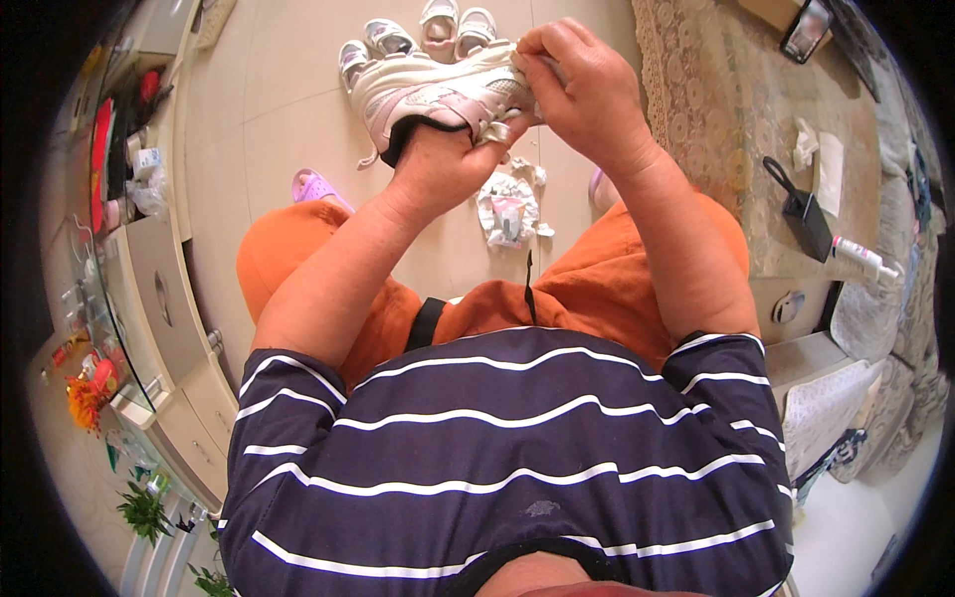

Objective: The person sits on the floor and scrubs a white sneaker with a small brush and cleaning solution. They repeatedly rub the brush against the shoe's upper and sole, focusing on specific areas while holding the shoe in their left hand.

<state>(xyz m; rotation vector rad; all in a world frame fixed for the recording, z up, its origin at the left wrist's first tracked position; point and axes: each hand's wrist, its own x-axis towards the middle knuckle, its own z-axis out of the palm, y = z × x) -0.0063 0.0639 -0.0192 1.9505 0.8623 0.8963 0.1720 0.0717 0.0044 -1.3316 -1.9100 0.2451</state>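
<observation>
A white-and-pink sneaker (448, 97) with a chunky pale sole is held up before me, its sole side away from me. My left hand (455, 168) grips it at the black-lined opening, the thumb along the pale laces (494, 133); the other fingers are mostly hidden by the shoe. At the toe end, my right hand (586, 93) pinches with thumb and fingertips against the sole's edge. Something whitish shows between its thumb and fingers, but I cannot tell what. Behind the sneaker, several white shoes (459, 33) stand on the tiled floor.
Crumpled white paper (515, 198) and a small clear packet (509, 227) lie on the floor between my feet in purple clogs (317, 186). To the right stands a lace-covered table (709, 149) with a black box (806, 224), a phone (807, 31) and a white bottle (858, 252). Cabinets (160, 291) line the left.
</observation>
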